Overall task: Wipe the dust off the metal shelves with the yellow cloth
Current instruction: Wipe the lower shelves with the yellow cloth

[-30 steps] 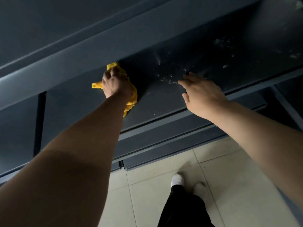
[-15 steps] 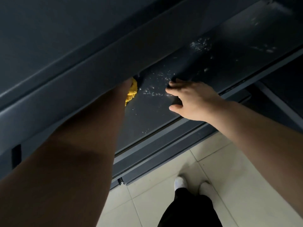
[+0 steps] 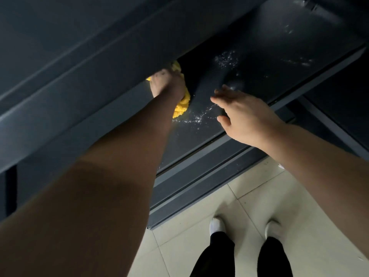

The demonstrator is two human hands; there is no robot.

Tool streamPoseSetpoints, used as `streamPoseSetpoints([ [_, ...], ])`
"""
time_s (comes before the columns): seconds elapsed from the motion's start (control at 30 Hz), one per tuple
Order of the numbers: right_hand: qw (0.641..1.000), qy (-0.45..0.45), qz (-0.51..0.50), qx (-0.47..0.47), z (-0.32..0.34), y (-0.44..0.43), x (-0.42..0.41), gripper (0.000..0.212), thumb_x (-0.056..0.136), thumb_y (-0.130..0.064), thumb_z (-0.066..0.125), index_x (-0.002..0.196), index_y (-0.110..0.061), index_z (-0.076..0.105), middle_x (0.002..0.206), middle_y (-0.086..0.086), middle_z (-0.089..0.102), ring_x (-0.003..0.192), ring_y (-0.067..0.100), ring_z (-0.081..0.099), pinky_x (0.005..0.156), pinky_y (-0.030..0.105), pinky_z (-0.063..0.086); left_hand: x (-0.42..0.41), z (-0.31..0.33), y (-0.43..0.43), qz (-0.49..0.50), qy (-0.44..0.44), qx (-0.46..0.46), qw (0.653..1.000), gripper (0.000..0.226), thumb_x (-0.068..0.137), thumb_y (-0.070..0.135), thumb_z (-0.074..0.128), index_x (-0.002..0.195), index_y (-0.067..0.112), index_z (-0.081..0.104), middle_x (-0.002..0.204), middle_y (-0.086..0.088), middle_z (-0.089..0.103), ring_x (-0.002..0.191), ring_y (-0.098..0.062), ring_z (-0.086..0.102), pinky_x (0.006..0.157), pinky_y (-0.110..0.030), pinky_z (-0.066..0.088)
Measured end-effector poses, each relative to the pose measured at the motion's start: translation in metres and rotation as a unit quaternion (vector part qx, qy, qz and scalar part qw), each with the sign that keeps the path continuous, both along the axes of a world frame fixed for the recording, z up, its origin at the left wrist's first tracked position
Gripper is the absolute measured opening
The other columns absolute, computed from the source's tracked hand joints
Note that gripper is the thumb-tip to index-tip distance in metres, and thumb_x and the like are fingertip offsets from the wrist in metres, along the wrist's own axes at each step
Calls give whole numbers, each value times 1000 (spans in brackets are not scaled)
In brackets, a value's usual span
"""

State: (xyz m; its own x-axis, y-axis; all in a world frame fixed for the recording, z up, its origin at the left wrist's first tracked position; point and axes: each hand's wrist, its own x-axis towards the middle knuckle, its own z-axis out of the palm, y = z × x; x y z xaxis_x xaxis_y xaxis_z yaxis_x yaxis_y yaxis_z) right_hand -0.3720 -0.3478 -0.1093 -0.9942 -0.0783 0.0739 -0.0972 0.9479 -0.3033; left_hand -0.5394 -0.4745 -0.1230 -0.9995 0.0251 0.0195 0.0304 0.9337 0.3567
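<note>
Your left hand [image 3: 167, 84] has drawn back out from under the upper shelf [image 3: 99, 62] since half a second ago, and it grips the yellow cloth [image 3: 182, 104], pressing it on the dark metal shelf [image 3: 279, 76] at frame centre. Your right hand [image 3: 247, 120] lies released, fingers straight, over the shelf just right of the cloth, with white dust specks [image 3: 225, 58] beyond.

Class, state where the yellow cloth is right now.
In the head view, the yellow cloth sits left of centre on the metal shelf, held under the left hand, with white dust specks just to its right.
</note>
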Motion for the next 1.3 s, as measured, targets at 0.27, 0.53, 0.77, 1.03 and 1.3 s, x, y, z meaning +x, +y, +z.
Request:
streamPoseSetpoints([
  [0.27, 999, -12, -4, 37, -2, 39, 13, 43, 91, -10, 54, 132, 1, 49, 137, 15, 52, 134, 29, 41, 112, 28, 22, 42, 3, 44, -79, -3, 25, 997, 49, 94, 27, 43, 142, 17, 39, 150, -4, 33, 131, -30, 35, 106, -40, 33],
  [0.53, 994, -86, -3, 71, 11, 26, 7, 41, 91, -7, 50, 131, -3, 48, 142, 8, 44, 138, 25, 34, 103, 38, 41, 77, -1, 16, -96, 11, 18, 995, 47, 98, 31, 40, 144, 22, 38, 152, 1, 31, 136, -25, 31, 114, -39, 23],
  [0.77, 990, -101, 6, 101, 16, 16, 9, 39, 90, -9, 51, 128, -5, 49, 138, 11, 46, 135, 24, 37, 96, 41, 44, 96, 0, -11, -35, 4, 10, 999, 47, 98, 33, 39, 144, 25, 37, 152, 1, 31, 135, -26, 32, 112, -41, 25],
  [1.03, 990, -99, 36, 90, 7, 20, 8, 43, 92, -13, 48, 135, -8, 44, 146, 6, 39, 143, 19, 24, 100, 40, 41, 109, 0, -57, 83, -1, -13, 996, 49, 96, 38, 37, 142, 22, 40, 148, 0, 36, 135, -25, 35, 110, -41, 30],
  [1.3, 992, -78, 83, 45, 3, 37, 11, 40, 97, -18, 45, 135, -7, 44, 149, 7, 35, 143, 20, 25, 109, 38, 34, 130, 3, -105, 250, -4, -11, 968, 46, 94, 40, 38, 136, 22, 46, 143, -7, 43, 129, -31, 41, 110, -46, 29],
])
